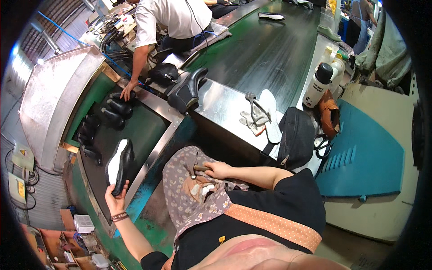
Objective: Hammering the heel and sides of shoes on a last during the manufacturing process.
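My left hand (116, 198) grips a black shoe (128, 157) by one end. Its long white underside (117, 161) faces up, above the dark conveyor belt on the left. Over my lap, the fingers of my right hand (219, 170) are wrapped round the wooden handle of a small hammer (201, 168). The metal head of the hammer lies against my flowered apron (180, 198). Some tan and white scraps (202, 189) rest on the apron below the hammer.
Several black shoes (112, 118) sit on the left belt, where a co-worker's hand (129, 90) touches one. A black boot (189, 90) stands on the metal edge. Grey-white gloves (253, 122), pincers (258, 110), a black bag (294, 135), scissors (321, 145) and a bottle (318, 85) are to the right.
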Demonstrator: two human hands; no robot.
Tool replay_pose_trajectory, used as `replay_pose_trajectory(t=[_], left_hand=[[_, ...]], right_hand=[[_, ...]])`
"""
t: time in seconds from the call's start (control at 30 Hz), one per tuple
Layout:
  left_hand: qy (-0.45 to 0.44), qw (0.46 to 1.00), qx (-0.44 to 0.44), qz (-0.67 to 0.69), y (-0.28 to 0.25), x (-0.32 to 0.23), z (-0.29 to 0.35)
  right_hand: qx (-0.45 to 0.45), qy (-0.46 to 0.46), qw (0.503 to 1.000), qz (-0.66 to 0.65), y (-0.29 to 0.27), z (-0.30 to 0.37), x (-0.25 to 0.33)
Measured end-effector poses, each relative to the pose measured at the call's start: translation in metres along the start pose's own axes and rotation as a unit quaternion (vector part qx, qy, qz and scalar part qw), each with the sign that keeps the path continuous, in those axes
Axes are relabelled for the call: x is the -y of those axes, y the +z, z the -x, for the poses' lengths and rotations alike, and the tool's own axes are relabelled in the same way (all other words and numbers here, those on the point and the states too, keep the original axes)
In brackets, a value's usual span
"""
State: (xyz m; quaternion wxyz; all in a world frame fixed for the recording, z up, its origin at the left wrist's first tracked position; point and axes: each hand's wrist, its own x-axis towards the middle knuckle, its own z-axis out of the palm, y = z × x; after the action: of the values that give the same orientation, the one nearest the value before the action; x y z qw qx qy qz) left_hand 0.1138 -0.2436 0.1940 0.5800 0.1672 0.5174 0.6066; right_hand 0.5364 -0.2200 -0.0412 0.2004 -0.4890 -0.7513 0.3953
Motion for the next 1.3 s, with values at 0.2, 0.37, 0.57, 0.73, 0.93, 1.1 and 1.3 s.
replay_pose_trajectory(t=[0.2, 0.37, 0.57, 0.73, 0.93, 1.1, 1.3], left_hand=[[0.229, 0.965, 0.026, -0.123, 0.0, 0.037, 0.098], [0.3, 0.94, -0.007, -0.16, 0.003, 0.059, 0.077], [0.274, 0.947, 0.115, -0.122, 0.065, 0.148, 0.053], [0.209, 0.966, 0.146, -0.035, 0.047, 0.18, 0.02], [0.19, 0.976, 0.069, -0.076, 0.058, 0.192, 0.012], [0.307, 0.929, -0.032, -0.204, 0.067, 0.197, -0.004], [0.272, 0.954, 0.11, -0.07, 0.094, 0.145, 0.011]], right_hand=[[-0.013, 0.008, 0.998, -0.055, -0.015, 0.021, 0.019], [0.0, -0.009, 0.995, -0.098, -0.018, 0.026, 0.021], [-0.048, -0.043, 0.994, -0.093, 0.0, 0.029, 0.011], [-0.05, -0.035, 0.992, -0.112, 0.008, 0.016, -0.003], [-0.023, -0.006, 0.995, -0.1, 0.006, 0.009, 0.002], [0.013, 0.0, 0.995, -0.1, -0.001, -0.01, 0.0], [0.134, 0.131, 0.954, -0.236, 0.0, -0.043, -0.011]])
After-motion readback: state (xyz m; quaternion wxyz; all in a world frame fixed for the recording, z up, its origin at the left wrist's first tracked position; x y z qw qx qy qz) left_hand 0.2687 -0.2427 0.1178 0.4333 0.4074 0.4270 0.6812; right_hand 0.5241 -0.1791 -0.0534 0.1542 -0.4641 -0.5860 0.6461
